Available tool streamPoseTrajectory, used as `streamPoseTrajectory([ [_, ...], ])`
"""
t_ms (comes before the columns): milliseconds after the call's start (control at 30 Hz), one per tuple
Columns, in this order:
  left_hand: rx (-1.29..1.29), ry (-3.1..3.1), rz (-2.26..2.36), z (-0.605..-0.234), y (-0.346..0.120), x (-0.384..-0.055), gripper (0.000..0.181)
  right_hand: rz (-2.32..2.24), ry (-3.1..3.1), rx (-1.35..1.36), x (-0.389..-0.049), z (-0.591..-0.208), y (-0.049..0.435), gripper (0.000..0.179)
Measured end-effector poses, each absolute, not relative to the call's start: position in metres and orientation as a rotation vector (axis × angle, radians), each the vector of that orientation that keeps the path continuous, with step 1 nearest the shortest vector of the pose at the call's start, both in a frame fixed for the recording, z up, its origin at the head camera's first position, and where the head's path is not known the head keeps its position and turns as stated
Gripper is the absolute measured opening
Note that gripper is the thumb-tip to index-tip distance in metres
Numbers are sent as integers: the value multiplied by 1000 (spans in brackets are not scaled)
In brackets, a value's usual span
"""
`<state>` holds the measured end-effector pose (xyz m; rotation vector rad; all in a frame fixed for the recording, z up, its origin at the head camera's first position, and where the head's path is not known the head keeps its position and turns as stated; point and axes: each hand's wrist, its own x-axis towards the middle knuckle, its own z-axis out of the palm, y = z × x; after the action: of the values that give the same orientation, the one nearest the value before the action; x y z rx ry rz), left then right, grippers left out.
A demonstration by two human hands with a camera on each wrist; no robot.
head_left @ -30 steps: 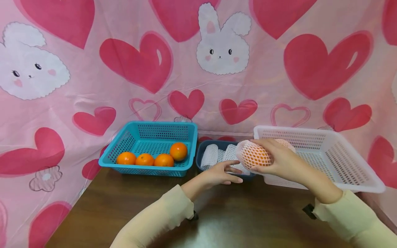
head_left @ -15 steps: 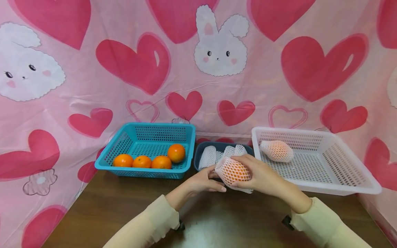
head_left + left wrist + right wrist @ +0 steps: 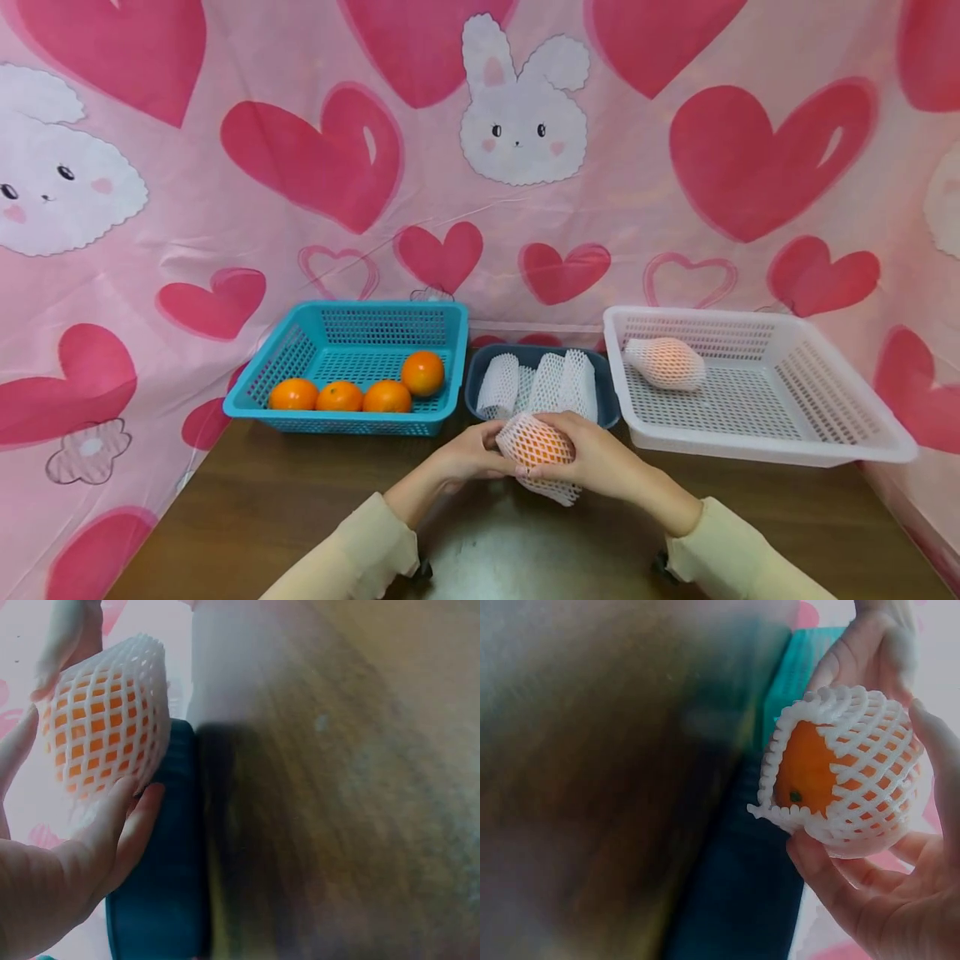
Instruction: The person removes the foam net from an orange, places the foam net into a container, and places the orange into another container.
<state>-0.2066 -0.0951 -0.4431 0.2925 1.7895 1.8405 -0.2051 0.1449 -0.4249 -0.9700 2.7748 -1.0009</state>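
Note:
Both hands hold an orange in a white foam net sleeve (image 3: 536, 446) above the table, just in front of the dark blue tray (image 3: 609, 398). My left hand (image 3: 467, 457) has thumb and fingers at the sleeve's left end. From the right, my right hand (image 3: 600, 460) grips the fruit between thumb and fingers. In the right wrist view, one end of the sleeve gapes and shows the orange (image 3: 806, 769) with its green stem spot. Netting covers the side seen in the left wrist view. Several white foam sleeves (image 3: 550, 382) lie in the tray.
To the left stands a blue basket (image 3: 345, 423) with several bare oranges (image 3: 341, 396). A white basket (image 3: 757, 452) on the right holds one netted orange (image 3: 666, 364). Behind the brown table (image 3: 750, 508) hangs a pink curtain (image 3: 435, 192) with hearts and rabbits.
The right hand has brought the netted orange left and down from beside the white basket to the front of the tray. The left hand has moved left and closed on the sleeve's left end.

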Motion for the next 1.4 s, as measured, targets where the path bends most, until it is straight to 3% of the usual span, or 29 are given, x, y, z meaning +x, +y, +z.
streamPoseTrajectory([
  [567, 161, 1874, 1815, -454, -95, -199, 53, -1099, 2649, -997, -203, -451, 138, 68],
  [1400, 182, 1956, 1827, -453, -100, -199, 47, -1191, 2567, -921, -207, -442, 136, 47],
])
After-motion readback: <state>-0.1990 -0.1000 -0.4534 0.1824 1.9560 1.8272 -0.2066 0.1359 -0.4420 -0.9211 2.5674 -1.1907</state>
